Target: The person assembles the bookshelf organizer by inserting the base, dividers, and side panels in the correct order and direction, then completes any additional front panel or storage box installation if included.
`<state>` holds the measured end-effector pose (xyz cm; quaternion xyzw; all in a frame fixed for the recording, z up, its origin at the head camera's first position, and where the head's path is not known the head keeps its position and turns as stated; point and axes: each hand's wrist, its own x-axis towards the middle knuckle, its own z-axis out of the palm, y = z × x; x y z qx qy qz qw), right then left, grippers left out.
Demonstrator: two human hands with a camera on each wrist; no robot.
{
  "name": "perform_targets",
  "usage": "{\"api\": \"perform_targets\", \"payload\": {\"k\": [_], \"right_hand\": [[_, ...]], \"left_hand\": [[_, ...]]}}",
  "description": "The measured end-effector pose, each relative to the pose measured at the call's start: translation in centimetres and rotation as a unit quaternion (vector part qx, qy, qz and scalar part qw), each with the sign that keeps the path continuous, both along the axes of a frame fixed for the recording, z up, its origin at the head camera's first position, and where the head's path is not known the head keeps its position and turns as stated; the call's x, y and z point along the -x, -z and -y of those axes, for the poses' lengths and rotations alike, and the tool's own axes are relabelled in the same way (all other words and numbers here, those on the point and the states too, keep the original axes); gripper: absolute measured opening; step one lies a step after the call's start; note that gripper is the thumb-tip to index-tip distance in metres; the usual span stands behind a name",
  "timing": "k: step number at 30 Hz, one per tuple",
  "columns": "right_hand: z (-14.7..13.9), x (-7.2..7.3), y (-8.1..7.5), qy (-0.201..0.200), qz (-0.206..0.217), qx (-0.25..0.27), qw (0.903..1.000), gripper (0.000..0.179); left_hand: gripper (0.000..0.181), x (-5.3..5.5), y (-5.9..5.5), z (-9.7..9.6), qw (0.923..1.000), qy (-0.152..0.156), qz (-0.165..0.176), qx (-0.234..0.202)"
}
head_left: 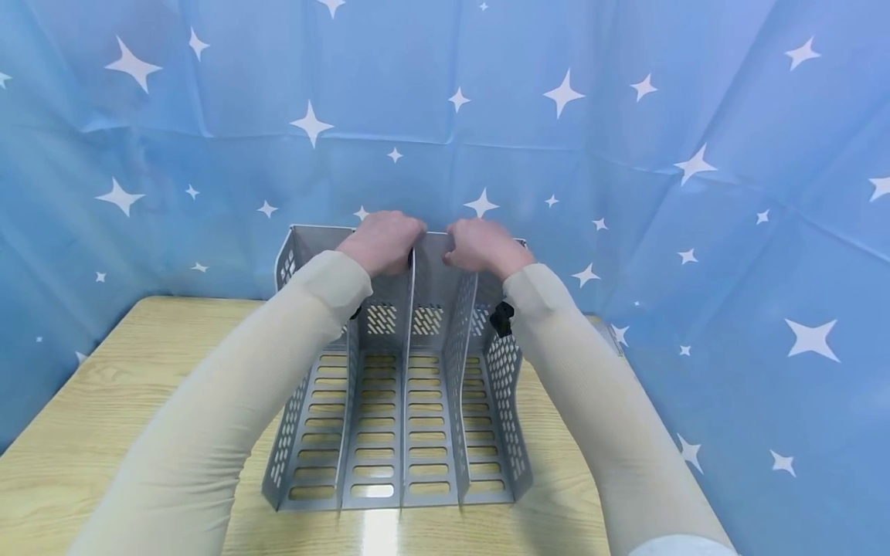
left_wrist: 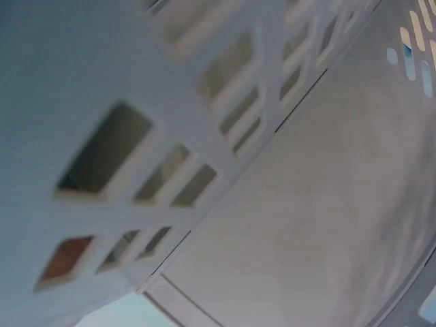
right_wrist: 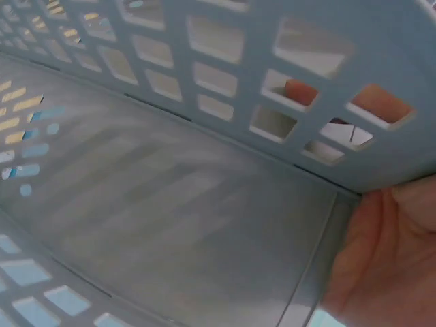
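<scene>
A grey plastic file rack (head_left: 426, 423) with several upright dividers and a slotted base stands on the table, its open side facing me. My left hand (head_left: 386, 241) grips the top of the rack near a middle divider, fingers curled over the edge. Just to the right, my right hand (head_left: 483, 245) holds the top edge of the back panel beside another divider. The left wrist view shows the rack's back panel (left_wrist: 293, 204) and a perforated divider, the hand itself mostly hidden. In the right wrist view, the right hand (right_wrist: 388, 255) wraps the panel's end, with fingertips showing through divider holes.
The wooden table (head_left: 132, 386) extends to the left of the rack. A blue curtain (head_left: 431, 69) with white stars hangs close behind and to the right. Partly hidden behind the right arm, a greyish item (head_left: 609, 337) lies at the table's right edge.
</scene>
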<state>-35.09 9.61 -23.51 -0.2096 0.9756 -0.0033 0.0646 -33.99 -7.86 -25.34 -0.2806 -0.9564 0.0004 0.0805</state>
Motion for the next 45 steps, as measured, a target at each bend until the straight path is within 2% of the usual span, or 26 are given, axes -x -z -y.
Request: {"api": "perform_targets", "payload": {"k": [8, 16, 21, 27, 31, 37, 41, 45], "right_hand": [[-0.1, 0.0, -0.1, 0.004, 0.014, 0.000, 0.9999, 0.023], [0.1, 0.8, -0.5, 0.015, 0.053, -0.005, 0.9985, 0.025], [0.7, 1.1, -1.0, 0.007, 0.050, -0.013, 0.9986, 0.032], [0.4, 1.1, -0.5, 0.021, 0.024, -0.023, 0.9992, 0.029], [0.3, 1.2, -0.1, 0.011, 0.021, -0.022, 0.9995, 0.029], [0.1, 1.1, 0.1, 0.000, 0.042, -0.003, 0.9991, 0.029], [0.3, 1.0, 0.1, 0.007, 0.027, -0.008, 0.9996, 0.031], [0.5, 0.9, -0.1, 0.027, 0.017, -0.027, 0.9991, 0.032]], "left_hand": [[0.017, -0.2, 0.0, -0.1, 0.9999, -0.008, 0.007, 0.007], [0.022, 0.8, -0.1, 0.0, 0.9984, -0.024, 0.050, 0.009], [0.022, 0.9, -0.7, 0.2, 0.9980, -0.026, 0.057, 0.010], [0.025, 0.8, -1.1, -0.1, 0.9980, -0.003, 0.062, 0.015], [0.025, 0.9, -0.8, -0.1, 0.9975, -0.010, 0.067, 0.021], [0.016, 0.8, -0.3, -0.2, 0.9968, -0.023, 0.072, 0.027], [0.016, 0.6, -0.5, -0.1, 0.9965, -0.025, 0.072, 0.032], [0.018, 0.5, -0.8, -0.2, 0.9973, -0.014, 0.066, 0.030]]}}
